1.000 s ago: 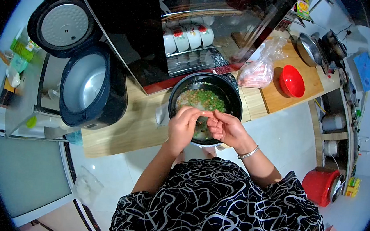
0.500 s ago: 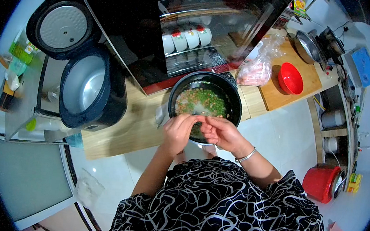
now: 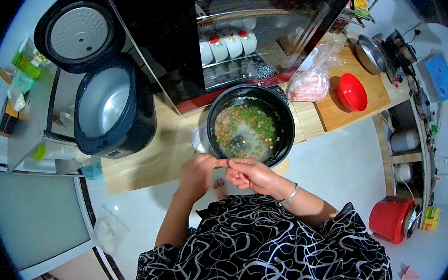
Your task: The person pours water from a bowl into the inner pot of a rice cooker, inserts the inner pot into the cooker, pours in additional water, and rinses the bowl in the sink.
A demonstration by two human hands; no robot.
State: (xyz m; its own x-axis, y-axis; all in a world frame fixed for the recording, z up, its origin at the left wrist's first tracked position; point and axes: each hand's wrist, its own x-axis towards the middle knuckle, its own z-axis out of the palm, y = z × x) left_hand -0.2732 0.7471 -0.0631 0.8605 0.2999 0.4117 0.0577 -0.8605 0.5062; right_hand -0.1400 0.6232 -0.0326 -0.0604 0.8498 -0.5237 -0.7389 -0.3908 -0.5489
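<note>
A black pot (image 3: 212,123) stands at the counter's edge with green peas, small orange-pink pieces and whitish liquid (image 3: 246,128) in it. Just below its near rim, my left hand (image 3: 197,172) and my right hand (image 3: 250,175) meet at the fingertips. The fingers of my left hand are pressed together at the right hand's fingertips. My right hand is curled, with thumb and forefinger pinched and a bracelet (image 3: 289,194) at the wrist. Whatever lies between the fingertips is too small to name.
An open rice cooker (image 3: 143,114) stands on the left of the wooden counter (image 3: 141,173). Behind the pot is a dark glass-fronted cabinet (image 3: 163,38). To the right are a plastic bag (image 3: 309,86), a cutting board (image 3: 332,115), a red bowl (image 3: 352,92) and a metal basin (image 3: 371,55).
Both hands have moved from over the pot toward my body and slightly left, staying together at the fingertips. More of the pot's contents now shows.
</note>
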